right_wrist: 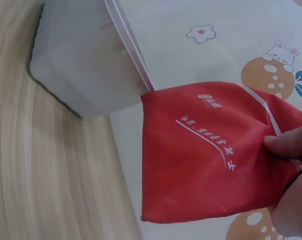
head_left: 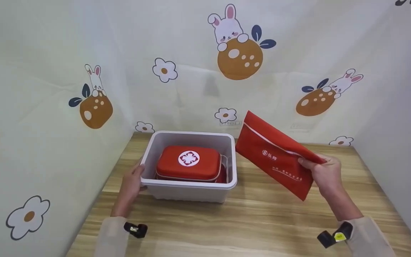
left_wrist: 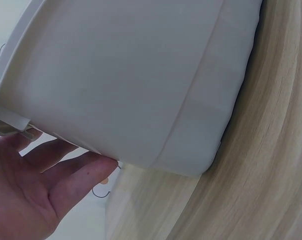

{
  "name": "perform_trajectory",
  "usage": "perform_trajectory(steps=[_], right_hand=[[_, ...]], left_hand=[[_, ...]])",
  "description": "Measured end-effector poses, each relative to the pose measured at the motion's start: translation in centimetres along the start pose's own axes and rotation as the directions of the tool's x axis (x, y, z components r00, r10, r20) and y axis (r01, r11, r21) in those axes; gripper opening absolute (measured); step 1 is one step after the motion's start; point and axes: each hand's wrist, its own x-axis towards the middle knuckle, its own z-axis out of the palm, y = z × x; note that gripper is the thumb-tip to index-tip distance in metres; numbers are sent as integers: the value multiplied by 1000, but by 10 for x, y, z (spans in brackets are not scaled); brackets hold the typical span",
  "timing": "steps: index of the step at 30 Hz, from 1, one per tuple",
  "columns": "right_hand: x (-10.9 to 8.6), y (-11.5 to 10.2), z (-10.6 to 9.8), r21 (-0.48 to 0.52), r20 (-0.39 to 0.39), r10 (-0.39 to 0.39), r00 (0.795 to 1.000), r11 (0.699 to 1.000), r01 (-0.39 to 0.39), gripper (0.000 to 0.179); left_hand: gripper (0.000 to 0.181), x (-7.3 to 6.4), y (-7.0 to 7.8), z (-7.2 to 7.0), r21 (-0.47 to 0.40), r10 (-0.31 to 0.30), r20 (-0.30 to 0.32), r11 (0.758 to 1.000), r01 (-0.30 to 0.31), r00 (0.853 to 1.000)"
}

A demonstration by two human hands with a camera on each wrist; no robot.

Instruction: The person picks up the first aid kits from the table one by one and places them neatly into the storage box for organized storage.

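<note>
A flat red zip pouch (head_left: pixel 273 153) with white lettering is held up in the air to the right of a light grey plastic bin (head_left: pixel 187 192). My right hand (head_left: pixel 326 175) pinches the pouch by its right end, thumb on the printed face (right_wrist: pixel 200 145). My left hand (head_left: pixel 132 182) grips the bin's left side at the rim, its fingers (left_wrist: pixel 81 180) against the outer wall below. Inside the bin lies a red first-aid case (head_left: pixel 187 164) with a white round emblem. Other red and clear items beside it are partly hidden.
The bin stands on a wood-grain table (head_left: pixel 262 221). Pale cloth walls (head_left: pixel 191 92) printed with rabbits, oranges and flowers enclose the table at the back and both sides.
</note>
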Motion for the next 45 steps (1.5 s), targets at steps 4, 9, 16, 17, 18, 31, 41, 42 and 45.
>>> perform_trajectory(steps=[4,9,16,17,18,31,41,42,45], right_hand=[[1,-5,6,39,-47,27,999,999,-25,50],[0,-13,7,64,-86,36,996,997,-31,45],[-1,-25,12,159,-74,-15,997,987,27,25],[-1,-26,15,168,-65,-29,997,985,40,23],[-1,-27,17,172,-51,-41,998,984,49,23],[1,-34,60,182,174,-135,975,978,103,27],[8,-36,109,187,270,-149,951,977,100,34],[9,-36,114,190,279,-147,949,977,95,34],[9,-36,123,182,307,-135,942,980,81,33]], left_hand=[[54,0,-1,1,-4,6,-11,1000,-6,1000],[53,-1,-2,0,-9,2,-4,1000,-2,1000],[57,0,-1,-1,-1,-18,0,1000,18,1000],[57,0,-1,0,1,-19,-4,1000,19,1000],[57,0,-1,0,2,-21,-7,1000,21,1000],[60,0,0,-1,9,-31,-2,999,31,1000],[58,-1,0,-1,2,-18,12,1000,18,1000],[58,-1,0,-1,2,-20,10,1000,20,1000],[56,-1,-1,0,-16,-22,0,1000,22,1000]])
